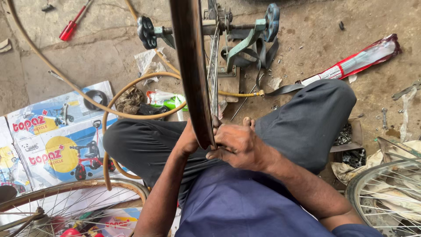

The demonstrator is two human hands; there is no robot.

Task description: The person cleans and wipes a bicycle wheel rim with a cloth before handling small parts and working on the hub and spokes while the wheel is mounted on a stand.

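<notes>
While the person sits cross-legged on the concrete floor (52,66), a bicycle wheel rim (193,74) stands upright on edge, running from top centre of frame down to their lap, its axle clamped in a green truing stand (245,39) at top centre. Right hand (239,147) at centre frame grips the rim's lower edge, fingers curled tight around rim and the spokes (213,66) just above. Left hand (188,140) sits on the other side of the rim, mostly hidden behind it; looks pressed against the rim, but whether its fingers are closed I cannot tell.

Judgement on doing it well: work looks like spoke or rim adjusting at the bottom of the wheel. Keep both hands opposed so the rim does not twist, keep the wheel plumb in the stand, make small changes, keep fingers clear of the spoke crossings.

Around: tan rubber hose (87,98) loops across left and centre; red screwdriver (72,24) upper left; printed tricycle carton (57,127) flat at left; second spoked wheel (74,204) lower left, another (386,193) lower right; red-ended plastic packet (355,61) upper right; box of small metal parts (348,145) right of the knee.
</notes>
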